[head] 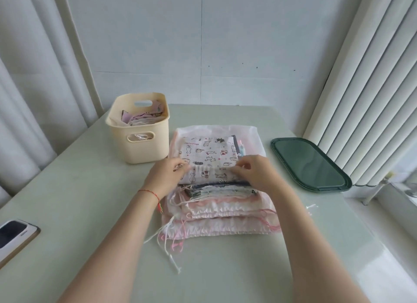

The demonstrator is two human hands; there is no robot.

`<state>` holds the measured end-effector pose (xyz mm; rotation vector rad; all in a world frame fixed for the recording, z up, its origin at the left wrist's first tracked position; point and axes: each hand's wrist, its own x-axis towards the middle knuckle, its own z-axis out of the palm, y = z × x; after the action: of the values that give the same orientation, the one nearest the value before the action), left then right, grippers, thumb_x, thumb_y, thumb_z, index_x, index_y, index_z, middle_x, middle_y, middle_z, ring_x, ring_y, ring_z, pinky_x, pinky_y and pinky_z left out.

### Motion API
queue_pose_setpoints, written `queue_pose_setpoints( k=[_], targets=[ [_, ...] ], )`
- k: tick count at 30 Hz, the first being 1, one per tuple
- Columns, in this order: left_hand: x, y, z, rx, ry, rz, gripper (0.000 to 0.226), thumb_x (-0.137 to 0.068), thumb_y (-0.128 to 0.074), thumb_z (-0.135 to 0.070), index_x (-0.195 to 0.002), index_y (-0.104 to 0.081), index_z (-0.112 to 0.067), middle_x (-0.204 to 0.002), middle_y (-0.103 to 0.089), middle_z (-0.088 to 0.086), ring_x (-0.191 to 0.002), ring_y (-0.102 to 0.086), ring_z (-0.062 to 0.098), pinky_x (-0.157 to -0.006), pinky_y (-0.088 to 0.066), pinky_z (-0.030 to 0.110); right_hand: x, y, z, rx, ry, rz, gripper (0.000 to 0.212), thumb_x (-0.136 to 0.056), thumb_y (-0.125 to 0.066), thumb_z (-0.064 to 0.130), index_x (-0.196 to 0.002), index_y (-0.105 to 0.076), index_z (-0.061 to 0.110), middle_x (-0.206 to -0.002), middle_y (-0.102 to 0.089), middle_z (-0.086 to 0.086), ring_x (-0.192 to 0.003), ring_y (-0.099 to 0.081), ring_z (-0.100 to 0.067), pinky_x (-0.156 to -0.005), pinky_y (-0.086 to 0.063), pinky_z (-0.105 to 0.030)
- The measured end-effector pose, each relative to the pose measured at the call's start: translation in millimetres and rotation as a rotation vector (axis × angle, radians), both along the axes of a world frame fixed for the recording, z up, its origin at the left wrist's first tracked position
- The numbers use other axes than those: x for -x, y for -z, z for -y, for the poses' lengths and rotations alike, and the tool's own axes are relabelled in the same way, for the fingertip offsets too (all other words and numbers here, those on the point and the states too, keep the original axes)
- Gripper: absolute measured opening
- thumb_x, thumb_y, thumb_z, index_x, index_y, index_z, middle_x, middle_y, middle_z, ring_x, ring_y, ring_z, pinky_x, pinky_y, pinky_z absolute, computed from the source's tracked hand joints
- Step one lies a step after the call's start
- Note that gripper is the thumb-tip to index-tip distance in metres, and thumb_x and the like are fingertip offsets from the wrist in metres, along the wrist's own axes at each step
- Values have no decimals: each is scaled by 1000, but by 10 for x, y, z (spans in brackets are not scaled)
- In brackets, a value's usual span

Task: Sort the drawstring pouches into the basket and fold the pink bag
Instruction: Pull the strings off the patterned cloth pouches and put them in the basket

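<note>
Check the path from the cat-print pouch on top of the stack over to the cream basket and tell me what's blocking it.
Nothing visible blocks it. The cat-print pouch is pinched by the left hand and right hand; bare table separates it from the open-topped basket.

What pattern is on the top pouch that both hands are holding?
The top pouch is white with small cartoon cats, seen clearly in the head view.

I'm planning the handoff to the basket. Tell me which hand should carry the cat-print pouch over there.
Left, probably. The left hand pinches the cat-print pouch on the side nearer the basket, which stands to the left of the pile. The right hand would have to cross over the pile.
</note>
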<state>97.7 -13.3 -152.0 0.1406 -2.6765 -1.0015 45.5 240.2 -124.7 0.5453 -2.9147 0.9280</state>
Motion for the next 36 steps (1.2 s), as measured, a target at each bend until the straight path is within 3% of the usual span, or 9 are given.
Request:
queue_pose_setpoints(
  k=[6,11,17,20,24,27,29,32,36],
  targets=[
    [-39,11,64,-121,-93,3,38,-89,-60,-52,-83,-56,-14,-67,-55,-5,-64,-52,13,-57,-35,31,-30,-57,-54,-6,-23,30,20,-95,-62,25,-100,-74,11,-93,-73,-7,-86,-64,-23,-76,-49,-32],
    [-103,-4,114,-176,-127,-21,53,-94,-54,-51,-59,-37,-15,-51,-34,-4,-55,-37,17,-58,-31,34,-3,-46,-108,11,78,19,22,-96,-58,23,-90,-73,7,-83,-69,-7,-68,-55,-18,-56,-40,-23],
    [-90,-92,174,-504,-26,59,33,-71,-53,-40,-63,-36,-12,-57,-23,0,-51,-22,16,-54,-17,33,-86,-121,-96,270,91,163,38,-100,-51,33,-74,-62,7,-63,-58,-3,-52,-48,-15,-53,-42,-27],
    [-58,-25,270,-660,-150,84,23,-73,-54,-29,-63,-37,-19,-50,-27,-5,-46,-24,17,-44,-17,23,-75,-98,-119,466,256,115,37,-98,-49,25,-66,-51,6,-60,-51,-9,-49,-46,-16,-60,-42,-30],
    [-78,-41,304,-795,-265,-62,26,-85,-59,-8,-61,-49,-12,-46,-43,-2,-49,-37,19,-41,-26,18,-26,-83,-157,851,415,143,27,-88,-54,18,-66,-56,4,-60,-55,-6,-60,-54,-21,-70,-52,-39],
    [-163,-222,105,-911,-64,-152,35,-85,-61,0,-53,-64,-14,-71,-65,10,-68,-57,20,-52,-42,24,-104,-149,-30,943,275,170,17,-85,-62,14,-75,-72,3,-79,-72,-4,-85,-68,-20,-91,-54,-35],
    [-231,-313,-45,-1010,166,-108,39,-86,-58,-2,-49,-66,-14,-78,-70,13,-75,-61,22,-52,-43,24,-190,-189,74,952,115,201,20,-86,-59,6,-70,-71,4,-83,-74,-9,-94,-70,-22,-97,-50,-36],
    [-280,-324,-158,-950,341,53,29,-90,-64,-23,-66,-66,-8,-73,-69,10,-62,-63,20,-44,-37,21,-258,-194,171,1004,-108,348,40,-94,-56,7,-54,-54,10,-53,-56,-10,-60,-63,-28,-84,-49,-47],
    [-240,-226,-209,-727,239,56,24,-93,-62,-30,-87,-73,-10,-56,-52,0,-46,-46,11,-44,-32,17,-265,-116,257,889,-122,308,47,-94,-63,29,-59,-41,5,-50,-38,-4,-44,-34,-19,-53,-36,-30]
  ],
)
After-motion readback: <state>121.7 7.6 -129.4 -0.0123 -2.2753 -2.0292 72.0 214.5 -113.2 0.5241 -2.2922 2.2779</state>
